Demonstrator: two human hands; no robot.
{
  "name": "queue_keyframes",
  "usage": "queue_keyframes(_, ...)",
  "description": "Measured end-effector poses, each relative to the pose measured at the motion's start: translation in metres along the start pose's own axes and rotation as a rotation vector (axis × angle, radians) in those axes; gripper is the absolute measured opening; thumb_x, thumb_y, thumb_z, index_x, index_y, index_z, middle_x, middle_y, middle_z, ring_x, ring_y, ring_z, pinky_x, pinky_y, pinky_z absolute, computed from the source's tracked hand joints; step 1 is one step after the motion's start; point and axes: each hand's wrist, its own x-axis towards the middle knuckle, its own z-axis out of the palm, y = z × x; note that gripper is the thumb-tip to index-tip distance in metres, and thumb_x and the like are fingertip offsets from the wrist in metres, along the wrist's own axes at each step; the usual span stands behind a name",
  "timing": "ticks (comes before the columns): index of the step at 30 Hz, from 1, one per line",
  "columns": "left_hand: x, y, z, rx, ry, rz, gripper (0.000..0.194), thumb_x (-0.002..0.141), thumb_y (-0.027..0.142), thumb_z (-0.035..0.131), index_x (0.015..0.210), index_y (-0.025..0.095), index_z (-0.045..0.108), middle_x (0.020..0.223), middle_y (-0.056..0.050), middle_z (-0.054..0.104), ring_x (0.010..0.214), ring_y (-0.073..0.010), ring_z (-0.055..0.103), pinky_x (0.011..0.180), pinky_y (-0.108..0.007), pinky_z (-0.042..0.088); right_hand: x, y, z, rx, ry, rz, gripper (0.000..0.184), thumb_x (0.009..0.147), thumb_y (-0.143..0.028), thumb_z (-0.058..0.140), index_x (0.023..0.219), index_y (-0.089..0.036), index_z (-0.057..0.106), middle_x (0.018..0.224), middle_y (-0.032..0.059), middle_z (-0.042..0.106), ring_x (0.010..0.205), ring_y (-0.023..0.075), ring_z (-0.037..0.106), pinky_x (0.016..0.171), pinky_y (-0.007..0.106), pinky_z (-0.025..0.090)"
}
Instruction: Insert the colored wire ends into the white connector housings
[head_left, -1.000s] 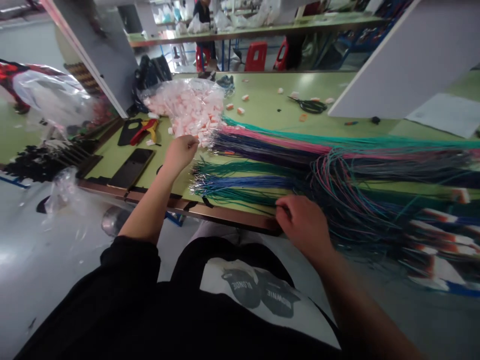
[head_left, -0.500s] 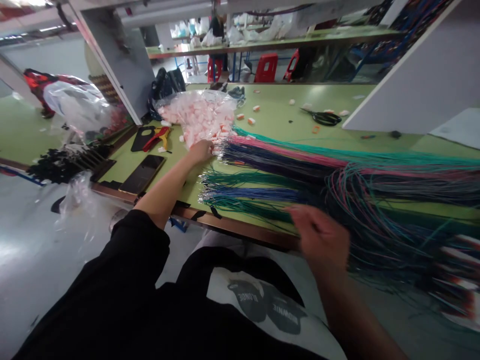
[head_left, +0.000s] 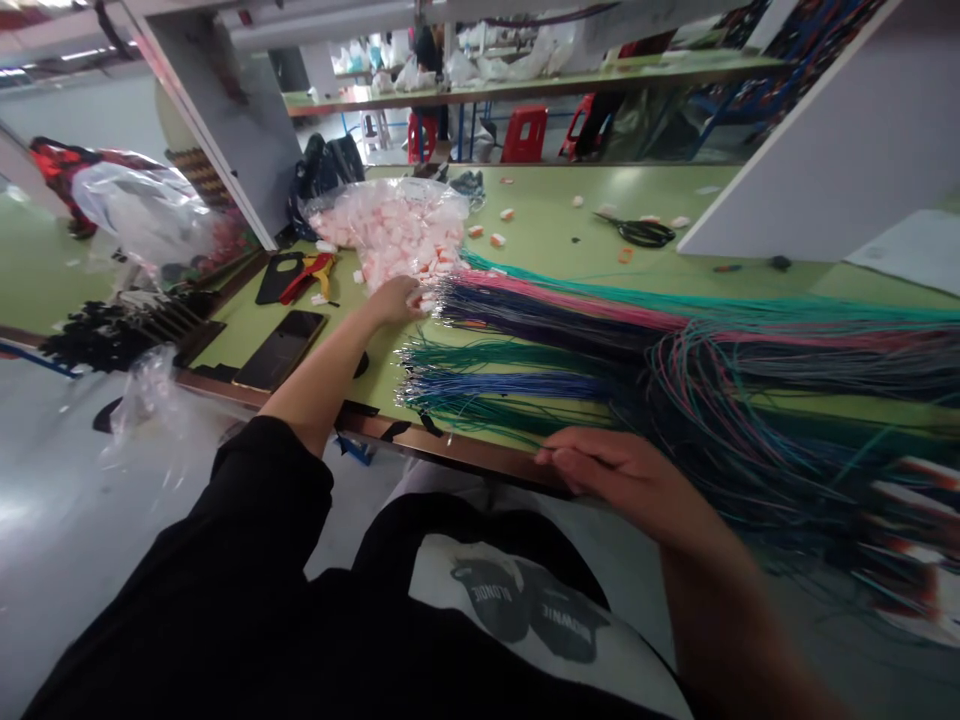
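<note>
My left hand reaches to the edge of a pile of small white-and-orange plastic connector housings that spill from a clear bag. Its fingers are curled among the nearest pieces, and what they hold is hidden. Low over the table's front edge, my right hand is closed in a pinch on a thin green wire, which runs leftward from the fingertips. Behind that hand lie bundles of wires with bare metal tips: green and blue wires in front, pink and dark wires farther back.
Left of the pile lie a phone and red-yellow pliers. Black-handled scissors and loose connectors rest toward the back. White partitions stand at both sides. Wires hang over the front edge at the right, near finished-looking connector bundles.
My right hand has moved left and down toward the table's front edge, drawing a wire with it. My left hand stays by the connector pile. The view has shifted slightly.
</note>
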Motion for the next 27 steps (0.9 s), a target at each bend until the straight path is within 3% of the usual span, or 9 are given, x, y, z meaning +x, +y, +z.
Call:
queue_keyframes(3,0.0,-0.001,0.001,-0.013,0.033,-0.029,0.048,0.069,0.029,0.064,0.114,0.015,0.056,0.106,-0.009,0.066,0.1,-0.0232,0.058,0.09,-0.035,0.046,0.001,0.004,0.004,-0.179,-0.079,0.043,0.036,0.095,-0.034,0.038,0.082,-0.021,0.07,0.084,0.0038,0.074,0.074,0.0171,0.067,0.068,0.028,0.049)
queue_keyframes(8,-0.003,0.001,-0.003,0.012,0.044,-0.043,0.017,0.069,0.022,0.058,0.084,0.016,0.06,0.102,-0.011,0.065,0.097,-0.0233,0.057,0.09,-0.033,0.044,0.003,-0.004,0.014,-0.336,-0.024,0.031,0.034,0.096,-0.025,0.038,0.109,-0.023,0.069,0.106,0.0055,0.075,0.093,0.0197,0.071,0.078,0.031,0.053)
queue_keyframes(12,-0.01,0.009,-0.009,0.035,0.023,-0.05,0.005,0.071,0.02,0.055,0.075,0.017,0.058,0.095,-0.011,0.065,0.093,-0.0232,0.057,0.09,-0.035,0.044,0.014,-0.019,0.03,-0.554,-0.056,0.024,0.029,0.092,-0.024,0.049,0.114,-0.021,0.067,0.107,0.0091,0.075,0.09,0.0231,0.072,0.071,0.032,0.053)
queue_keyframes(15,-0.022,0.016,-0.016,0.05,0.002,-0.053,0.009,0.071,0.016,0.057,0.078,0.014,0.062,0.098,-0.013,0.066,0.096,-0.0247,0.057,0.093,-0.037,0.044,0.021,-0.026,0.037,-0.688,-0.166,0.049,0.027,0.09,-0.015,0.049,0.107,-0.021,0.07,0.099,0.0082,0.076,0.086,0.0232,0.072,0.063,0.029,0.048)
queue_keyframes(18,-0.041,0.02,-0.028,0.029,0.045,-0.087,0.033,0.069,0.01,0.055,0.101,0.011,0.065,0.112,-0.015,0.065,0.103,-0.0249,0.058,0.096,-0.038,0.044,0.02,-0.022,0.023,-0.744,-0.2,0.16,0.028,0.089,-0.013,0.046,0.089,-0.021,0.073,0.089,0.0073,0.076,0.078,0.0232,0.071,0.057,0.028,0.043)
queue_keyframes(21,-0.068,0.023,-0.041,-0.225,0.101,-0.108,0.053,0.07,0.011,0.057,0.123,0.012,0.06,0.117,-0.011,0.066,0.101,-0.022,0.06,0.093,-0.038,0.048,0.011,-0.01,-0.007,-0.587,-0.158,0.161,0.026,0.089,-0.023,0.048,0.083,-0.024,0.073,0.085,0.0038,0.076,0.076,0.0213,0.07,0.06,0.028,0.045)
queue_keyframes(24,-0.102,0.031,-0.049,-0.638,0.042,-0.117,0.05,0.07,0.021,0.063,0.119,0.018,0.064,0.115,-0.008,0.068,0.095,-0.0199,0.063,0.083,-0.035,0.052,0.006,0.0,-0.03,-0.213,-0.17,-0.013,0.032,0.09,-0.04,0.046,0.089,-0.025,0.074,0.087,0.0013,0.076,0.078,0.019,0.069,0.067,0.028,0.049)
queue_keyframes(27,-0.133,0.043,-0.045,-0.948,-0.006,-0.132,0.044,0.065,0.032,0.072,0.108,0.022,0.07,0.099,-0.007,0.071,0.08,-0.0182,0.064,0.069,-0.034,0.053,0.009,0.001,-0.032,-0.027,-0.162,-0.064,0.043,0.091,-0.051,0.041,0.079,-0.023,0.072,0.078,0.0016,0.073,0.071,0.0173,0.066,0.063,0.027,0.048)
